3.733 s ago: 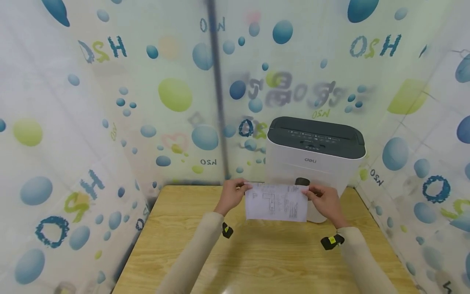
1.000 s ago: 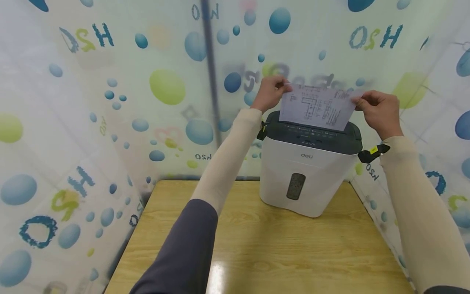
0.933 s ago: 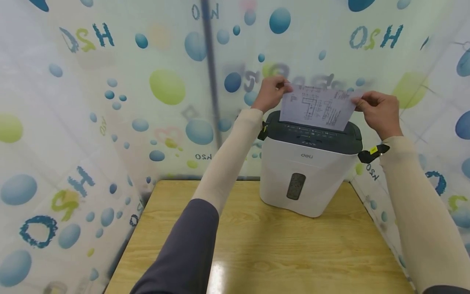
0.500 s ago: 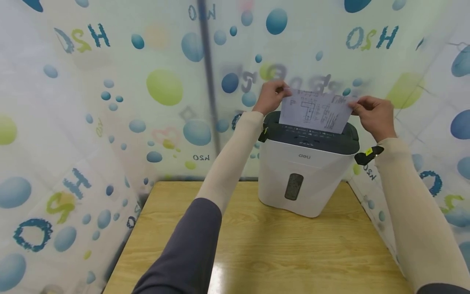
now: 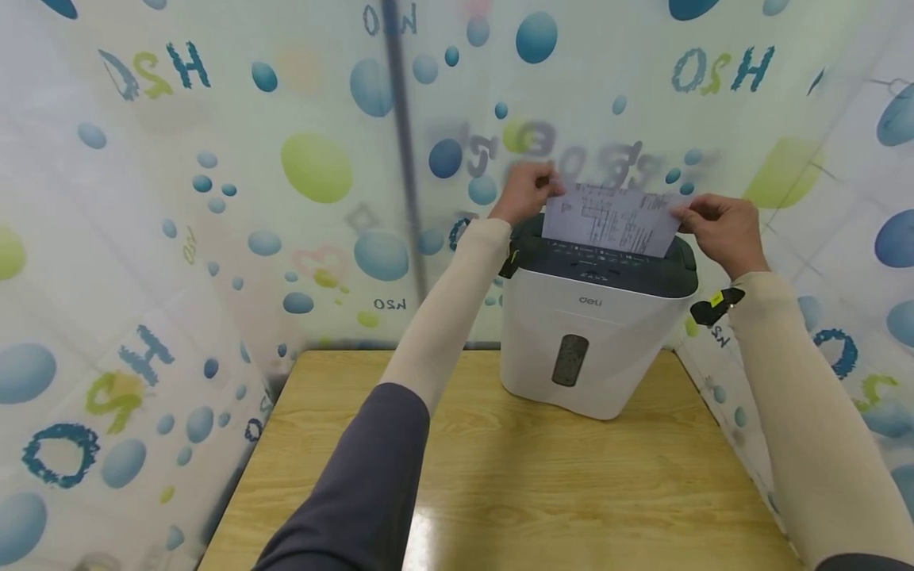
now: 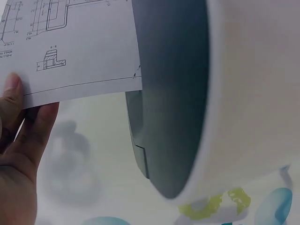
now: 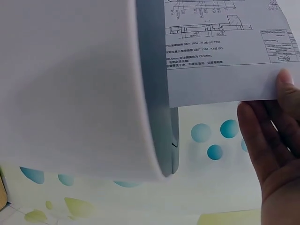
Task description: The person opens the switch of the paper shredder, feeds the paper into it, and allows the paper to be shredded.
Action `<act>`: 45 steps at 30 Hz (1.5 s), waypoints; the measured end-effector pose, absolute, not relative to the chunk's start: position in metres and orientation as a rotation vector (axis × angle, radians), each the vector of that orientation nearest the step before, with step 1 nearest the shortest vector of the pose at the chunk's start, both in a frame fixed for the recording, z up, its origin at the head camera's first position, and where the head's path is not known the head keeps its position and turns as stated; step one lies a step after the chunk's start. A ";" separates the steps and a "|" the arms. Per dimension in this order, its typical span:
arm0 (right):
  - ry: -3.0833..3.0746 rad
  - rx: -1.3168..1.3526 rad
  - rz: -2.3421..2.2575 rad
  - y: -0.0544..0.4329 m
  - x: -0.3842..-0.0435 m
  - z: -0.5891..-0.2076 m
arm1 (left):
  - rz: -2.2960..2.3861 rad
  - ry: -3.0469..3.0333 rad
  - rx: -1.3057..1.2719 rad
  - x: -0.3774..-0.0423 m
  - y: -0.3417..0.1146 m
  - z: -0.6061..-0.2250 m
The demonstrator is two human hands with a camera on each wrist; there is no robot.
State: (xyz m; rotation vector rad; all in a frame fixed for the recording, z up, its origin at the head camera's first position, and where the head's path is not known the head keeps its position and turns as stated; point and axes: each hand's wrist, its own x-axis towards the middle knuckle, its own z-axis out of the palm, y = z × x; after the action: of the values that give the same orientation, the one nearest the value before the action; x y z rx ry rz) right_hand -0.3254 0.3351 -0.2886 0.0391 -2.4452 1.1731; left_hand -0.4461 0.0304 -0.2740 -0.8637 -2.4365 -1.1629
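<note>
A white sheet of paper [image 5: 610,218] printed with a technical drawing stands upright over the dark top of a paper shredder [image 5: 593,341]. Its lower edge is hidden in the slot. At the sheet's upper left corner, my left hand [image 5: 527,193] pinches it between thumb and fingers. My right hand [image 5: 724,230] pinches the upper right corner the same way. In the left wrist view, the thumb of the left hand [image 6: 21,145] lies on the printed face of the paper [image 6: 84,56]. The right wrist view has the right hand [image 7: 276,136] gripping the other edge.
The shredder stands at the back right of a wooden table [image 5: 514,484]. Behind and at both sides hangs a curtain [image 5: 314,238] with blue and green dots. A strapped black device [image 5: 717,307] sits on the right wrist.
Both hands have raised the paper from in front of the shredder to above its top. Over the last second the sheet has sunk lower into the slot, the hands moving down with it.
</note>
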 end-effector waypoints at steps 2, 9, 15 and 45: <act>-2.498 0.037 1.099 0.336 -0.326 -0.287 | -1.123 -2.457 -0.863 -0.446 0.030 -0.275; -2.687 0.113 0.816 0.339 -0.328 -0.277 | -1.036 -2.540 -0.861 -0.447 0.030 -0.275; -2.807 0.198 0.646 0.338 -0.330 -0.267 | -0.967 -2.619 -0.865 -0.450 0.029 -0.275; -3.056 0.234 0.499 0.325 -0.328 -0.270 | -0.743 -2.824 -0.901 -0.440 0.023 -0.290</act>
State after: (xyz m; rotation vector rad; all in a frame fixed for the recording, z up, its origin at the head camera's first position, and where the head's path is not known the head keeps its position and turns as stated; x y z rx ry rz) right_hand -0.3278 0.3245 -0.2704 0.2337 -3.0563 0.4994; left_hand -0.4396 0.0235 -0.2895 -0.9013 -2.8241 -0.7434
